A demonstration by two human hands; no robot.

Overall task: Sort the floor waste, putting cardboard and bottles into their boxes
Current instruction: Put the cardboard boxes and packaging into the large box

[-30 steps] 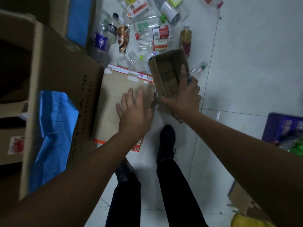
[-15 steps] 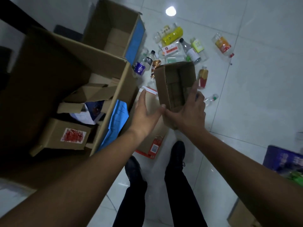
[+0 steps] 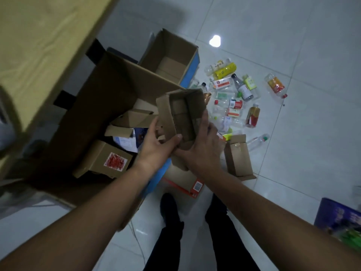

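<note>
In the head view, we grip a small carton with both hands. The left hand pinches its near corner, thumb on the rim, and the right hand clasps its right wall. The carton hangs tilted above the near edge of the big box, which holds other cardboard.

We judge the cardboard step is in hand. Next we need to carry the carton left over the opening and let go.

The carton is brown corrugated board, rectangular and open-topped, and likely stiff and light. Bottles, mostly clear plastic with bright labels, lie heaped on the glossy tiled floor, just beside a 2nd box.
</note>
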